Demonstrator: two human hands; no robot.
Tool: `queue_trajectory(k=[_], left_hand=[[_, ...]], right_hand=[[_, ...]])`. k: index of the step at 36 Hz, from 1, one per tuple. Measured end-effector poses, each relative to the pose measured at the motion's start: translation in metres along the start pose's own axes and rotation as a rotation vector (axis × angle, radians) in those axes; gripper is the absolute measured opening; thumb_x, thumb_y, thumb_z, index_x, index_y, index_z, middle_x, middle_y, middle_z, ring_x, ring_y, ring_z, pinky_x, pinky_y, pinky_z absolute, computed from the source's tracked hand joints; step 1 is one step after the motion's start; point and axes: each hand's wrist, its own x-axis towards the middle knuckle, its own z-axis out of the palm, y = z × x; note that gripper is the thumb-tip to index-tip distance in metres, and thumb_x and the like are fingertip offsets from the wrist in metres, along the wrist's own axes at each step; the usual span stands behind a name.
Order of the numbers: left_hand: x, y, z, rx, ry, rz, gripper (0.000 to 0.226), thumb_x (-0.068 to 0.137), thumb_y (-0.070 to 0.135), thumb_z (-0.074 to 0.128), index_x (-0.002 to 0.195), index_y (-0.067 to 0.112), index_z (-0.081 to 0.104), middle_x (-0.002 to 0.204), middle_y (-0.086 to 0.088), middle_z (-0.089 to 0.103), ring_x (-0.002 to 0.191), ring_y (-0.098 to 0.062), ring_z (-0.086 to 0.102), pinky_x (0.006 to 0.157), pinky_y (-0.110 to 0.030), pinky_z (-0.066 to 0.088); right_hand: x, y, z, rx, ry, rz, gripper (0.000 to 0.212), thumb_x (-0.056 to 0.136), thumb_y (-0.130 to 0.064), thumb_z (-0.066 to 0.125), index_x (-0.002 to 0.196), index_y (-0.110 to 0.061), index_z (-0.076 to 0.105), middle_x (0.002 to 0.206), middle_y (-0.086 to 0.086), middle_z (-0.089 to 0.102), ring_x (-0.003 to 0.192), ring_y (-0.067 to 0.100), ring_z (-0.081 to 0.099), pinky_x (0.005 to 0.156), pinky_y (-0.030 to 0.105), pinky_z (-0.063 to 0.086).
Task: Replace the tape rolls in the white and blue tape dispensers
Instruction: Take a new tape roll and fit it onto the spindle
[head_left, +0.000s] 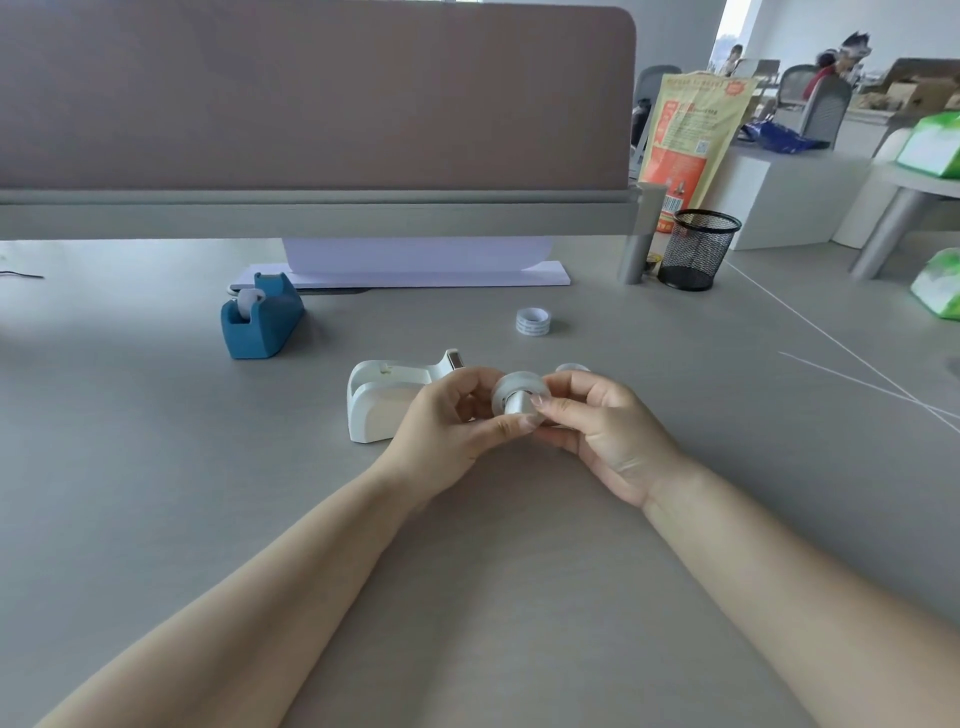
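A clear tape roll (514, 391) with a grey spindle through its core is held above the desk between my left hand (457, 423) and my right hand (602, 431). My left fingers pinch the roll's rim, and my right fingertips grip the spindle's end. The white dispenser (382, 400) lies just behind my left hand, its roll slot without a roll. The blue dispenser (262, 317) stands further back left with a small roll in it. A printed tape roll (533, 321) lies on the desk behind. Another clear roll (571, 368) peeks over my right hand.
A black mesh pen cup (696, 249) stands at the back right beside a divider post. A monitor base (405, 270) sits under the grey partition. White cables (852, 364) run across the desk on the right. Green packs and an orange bag lie beyond.
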Motion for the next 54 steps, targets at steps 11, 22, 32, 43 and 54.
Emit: queue_trajectory(k=[11,22,32,43,54], left_hand=[[-0.001,0.001,0.003,-0.006,0.039,-0.016,0.027,0.07,0.016,0.081,0.091,0.012,0.066,0.087,-0.015,0.07,0.08,-0.017,0.063,0.077,-0.033,0.051],[-0.005,0.004,0.003,0.01,0.07,0.006,0.029,0.064,0.023,0.084,0.085,0.013,0.067,0.09,-0.019,0.071,0.08,-0.022,0.064,0.082,-0.051,0.053],[-0.002,0.003,0.006,0.039,0.056,0.018,0.028,0.067,0.02,0.084,0.084,0.01,0.064,0.08,-0.006,0.068,0.076,-0.014,0.061,0.071,-0.032,0.05],[0.0,0.001,0.009,0.067,0.068,0.035,0.029,0.067,0.014,0.084,0.084,0.008,0.062,0.078,-0.004,0.065,0.073,-0.014,0.059,0.068,-0.032,0.049],[0.0,0.001,0.006,0.031,0.086,0.009,0.029,0.063,0.028,0.083,0.079,0.012,0.064,0.082,-0.02,0.069,0.077,-0.028,0.064,0.077,-0.052,0.054]], right_hand=[[0.001,0.006,0.002,-0.077,0.058,-0.065,0.007,0.086,0.0,0.058,0.085,-0.005,0.062,0.078,-0.001,0.061,0.083,0.017,0.06,0.082,0.028,0.054],[-0.002,0.005,-0.001,-0.192,0.006,-0.109,0.006,0.089,-0.003,0.057,0.087,-0.009,0.059,0.085,0.016,0.055,0.066,0.005,0.06,0.077,0.02,0.054],[-0.001,-0.001,-0.003,0.021,-0.066,0.033,0.009,0.084,-0.004,0.059,0.083,-0.013,0.058,0.085,0.007,0.062,0.07,0.009,0.063,0.072,0.023,0.052],[0.002,-0.003,-0.001,0.045,-0.044,0.078,0.017,0.084,0.005,0.055,0.077,-0.011,0.056,0.075,0.005,0.058,0.056,0.008,0.059,0.058,0.018,0.05],[0.003,0.004,-0.004,-0.019,-0.014,0.032,0.012,0.083,-0.003,0.062,0.08,-0.015,0.06,0.081,0.006,0.062,0.069,0.01,0.063,0.075,0.025,0.05]])
